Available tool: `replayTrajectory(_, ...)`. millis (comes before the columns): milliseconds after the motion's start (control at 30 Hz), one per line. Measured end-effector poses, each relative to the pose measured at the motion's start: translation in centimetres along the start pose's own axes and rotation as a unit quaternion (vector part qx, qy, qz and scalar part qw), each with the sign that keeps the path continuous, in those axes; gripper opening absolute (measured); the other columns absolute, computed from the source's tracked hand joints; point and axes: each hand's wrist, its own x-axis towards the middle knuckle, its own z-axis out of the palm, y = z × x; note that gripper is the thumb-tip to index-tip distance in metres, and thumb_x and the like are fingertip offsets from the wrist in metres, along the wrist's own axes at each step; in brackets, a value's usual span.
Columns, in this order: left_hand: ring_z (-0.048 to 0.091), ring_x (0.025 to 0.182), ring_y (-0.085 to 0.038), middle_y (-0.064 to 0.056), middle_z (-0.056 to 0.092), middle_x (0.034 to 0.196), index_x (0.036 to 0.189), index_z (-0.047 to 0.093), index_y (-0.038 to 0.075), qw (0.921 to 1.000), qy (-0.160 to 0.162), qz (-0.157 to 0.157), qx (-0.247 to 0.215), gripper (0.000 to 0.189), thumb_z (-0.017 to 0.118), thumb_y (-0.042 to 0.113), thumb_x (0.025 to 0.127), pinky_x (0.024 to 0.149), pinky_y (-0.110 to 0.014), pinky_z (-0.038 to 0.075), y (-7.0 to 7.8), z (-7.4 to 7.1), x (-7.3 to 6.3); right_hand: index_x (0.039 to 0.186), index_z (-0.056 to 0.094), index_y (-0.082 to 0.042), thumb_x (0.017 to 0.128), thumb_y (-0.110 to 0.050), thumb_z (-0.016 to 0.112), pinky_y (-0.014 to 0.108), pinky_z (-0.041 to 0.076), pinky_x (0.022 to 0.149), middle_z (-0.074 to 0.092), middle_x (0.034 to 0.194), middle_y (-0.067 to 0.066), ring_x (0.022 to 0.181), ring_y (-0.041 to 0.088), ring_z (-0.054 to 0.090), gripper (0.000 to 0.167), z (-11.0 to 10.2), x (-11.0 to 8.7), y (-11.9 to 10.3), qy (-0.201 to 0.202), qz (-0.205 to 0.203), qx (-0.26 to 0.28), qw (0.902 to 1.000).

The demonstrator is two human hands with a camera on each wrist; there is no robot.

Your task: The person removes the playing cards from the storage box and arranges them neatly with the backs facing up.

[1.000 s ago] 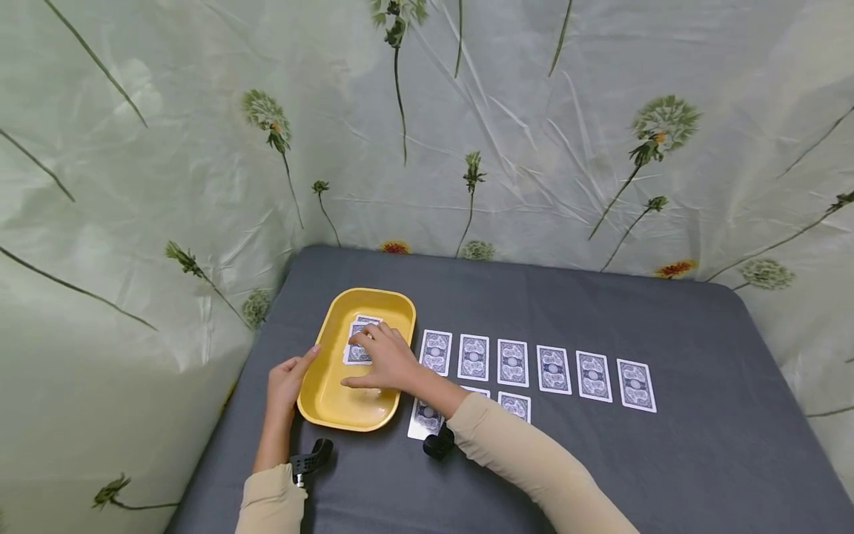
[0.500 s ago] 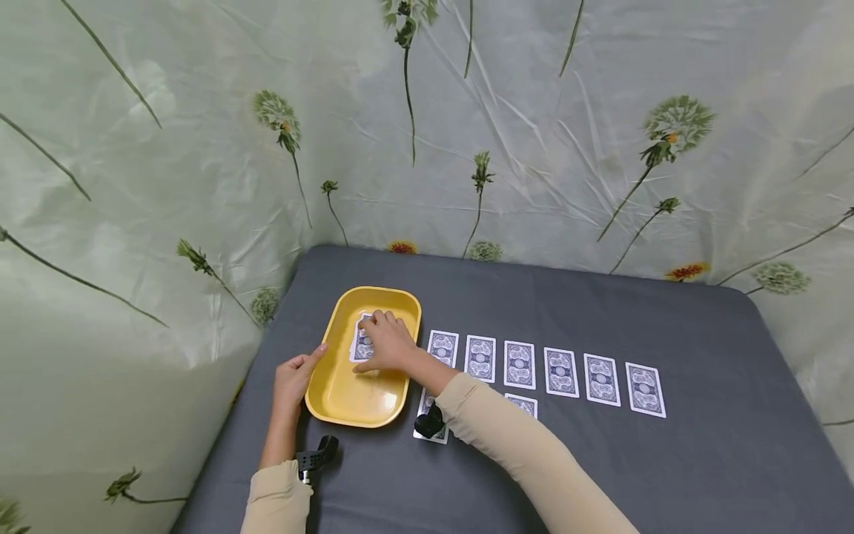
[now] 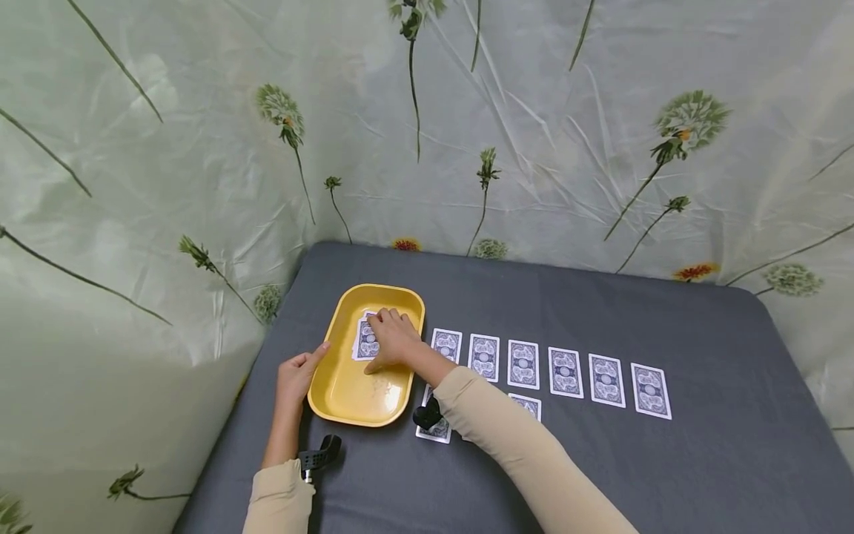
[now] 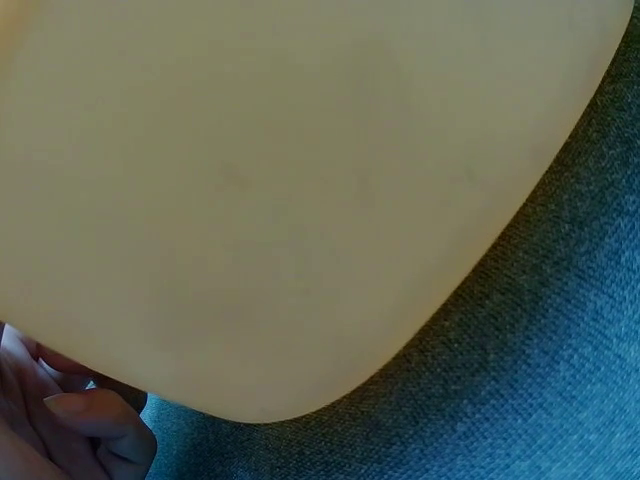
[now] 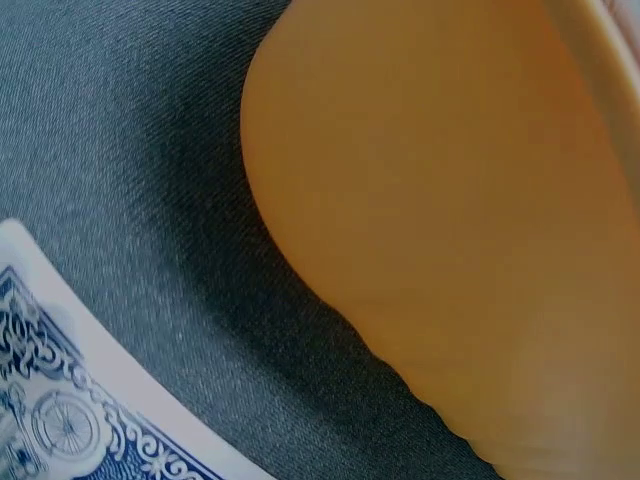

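Note:
On the left of the dark tabletop is a yellow tray (image 3: pixel 360 411) with rounded corners. My left hand (image 3: pixel 293 377) grips its left rim, thumb on the edge; curled fingers (image 4: pixel 105 430) show beside the tray's wall (image 4: pixel 300 250) in the left wrist view. Inside the tray, blue-and-white playing cards (image 3: pixel 365 343) lie face down, overlapping. My right hand (image 3: pixel 396 345) reaches over the tray's right rim, fingertips at the cards' upper right and thumb lower down, spread apart. Part of the cards is hidden under this hand. The right wrist view shows only the tray's outer wall (image 5: pixel 430 200).
Right of the tray, several face-down playing cards (image 3: pixel 523 365) form a row. Nearer cards, including one playing card (image 3: pixel 434 432), are partly hidden by the right forearm. A black wrist camera (image 3: pixel 320 454) sits by the left wrist. A floral curtain (image 3: pixel 507 133) hangs behind the table.
Inside the tray, my right hand has shifted slightly away from me and to the right. The tray's cards now overlap more closely. My left hand keeps its grip on the rim.

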Motion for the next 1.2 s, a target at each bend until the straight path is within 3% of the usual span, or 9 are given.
replayTrajectory(233, 0.039, 0.039, -0.011, 0.007, 0.039, 0.043, 0.05, 0.049, 0.014, 0.9999, 0.007, 0.005, -0.009, 0.052, 0.071, 0.058, 0.07, 0.039, -0.024, 0.035, 0.1, 0.4, -0.2, 0.131, 0.046, -0.014, 0.064, -0.06, 0.074, 0.033, 0.036, 0.091, 0.046, 0.125, 0.004, 0.112, 0.02, 0.044, 0.087, -0.2, -0.2, 0.2, 0.003, -0.005, -0.002, 1.0)
replayTrajectory(567, 0.033, 0.038, -0.012, 0.006, 0.032, 0.042, 0.048, 0.043, 0.015, 0.9996, 0.015, 0.022, -0.001, 0.056, 0.07, 0.057, 0.072, 0.04, -0.025, 0.032, 0.0, 0.1, -0.6, 0.115, 0.054, -0.013, 0.061, -0.061, 0.076, 0.03, 0.039, 0.083, 0.051, 0.109, 0.002, 0.1, 0.018, 0.047, 0.076, 0.0, -0.5, -0.1, 0.029, -0.013, -0.017, 0.9994)
replayTrajectory(733, 0.033, 0.038, -0.012, 0.007, 0.033, 0.042, 0.048, 0.043, 0.015, 0.9997, 0.01, 0.023, 0.005, 0.055, 0.069, 0.057, 0.073, 0.04, -0.025, 0.032, -0.3, 0.0, -1.4, 0.123, 0.051, -0.01, 0.056, -0.062, 0.079, 0.03, 0.04, 0.084, 0.049, 0.116, 0.005, 0.105, 0.019, 0.045, 0.089, 0.6, -1.2, -0.3, 0.046, -0.009, -0.018, 0.9988)
replayTrajectory(933, 0.032, 0.038, -0.012, 0.006, 0.031, 0.042, 0.047, 0.039, 0.015, 1.0, 0.003, -0.009, -0.001, 0.056, 0.07, 0.054, 0.074, 0.039, -0.025, 0.031, -1.6, 0.2, -2.5, 0.122, 0.052, -0.011, 0.054, -0.063, 0.079, 0.03, 0.039, 0.085, 0.049, 0.115, 0.005, 0.104, 0.019, 0.044, 0.089, 1.8, -2.2, -0.5, 0.025, -0.012, -0.021, 0.9994)
replayTrajectory(1200, 0.035, 0.038, -0.011, 0.007, 0.032, 0.042, 0.048, 0.042, 0.016, 0.9997, 0.014, 0.018, -0.011, 0.055, 0.07, 0.057, 0.072, 0.039, -0.025, 0.032, -0.4, 0.4, -1.0, 0.115, 0.054, -0.009, 0.051, -0.064, 0.079, 0.028, 0.038, 0.083, 0.047, 0.104, 0.006, 0.097, 0.02, 0.041, 0.087, 0.5, -1.0, 0.0, 0.041, -0.003, -0.03, 0.9987)
